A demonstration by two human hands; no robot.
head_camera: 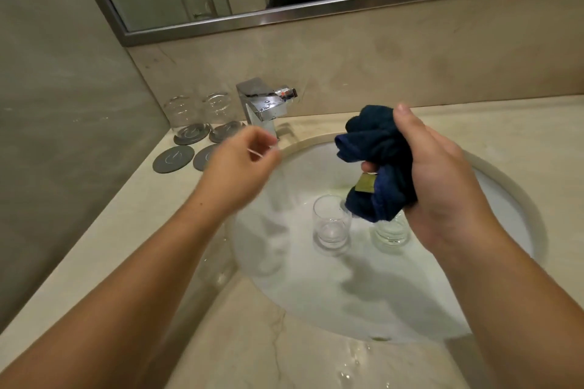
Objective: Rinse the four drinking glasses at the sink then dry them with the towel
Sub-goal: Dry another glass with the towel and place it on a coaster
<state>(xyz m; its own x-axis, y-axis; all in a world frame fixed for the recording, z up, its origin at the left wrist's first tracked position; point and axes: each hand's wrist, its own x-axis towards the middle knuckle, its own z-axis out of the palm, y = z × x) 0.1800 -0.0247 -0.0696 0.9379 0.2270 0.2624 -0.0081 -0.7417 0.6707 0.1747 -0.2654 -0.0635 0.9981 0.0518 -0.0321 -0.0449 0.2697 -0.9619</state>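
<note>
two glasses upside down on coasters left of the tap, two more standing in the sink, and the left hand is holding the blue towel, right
Nearly. The head view shows the blue towel bunched in the right hand, not the left hand. The rest holds: two glasses on coasters beside the tap, two in the sink.

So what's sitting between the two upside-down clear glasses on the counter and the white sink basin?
In the head view, the chrome faucet and two empty round grey coasters lie between the upturned glasses and the basin; the blurred left hand hovers there.
</note>
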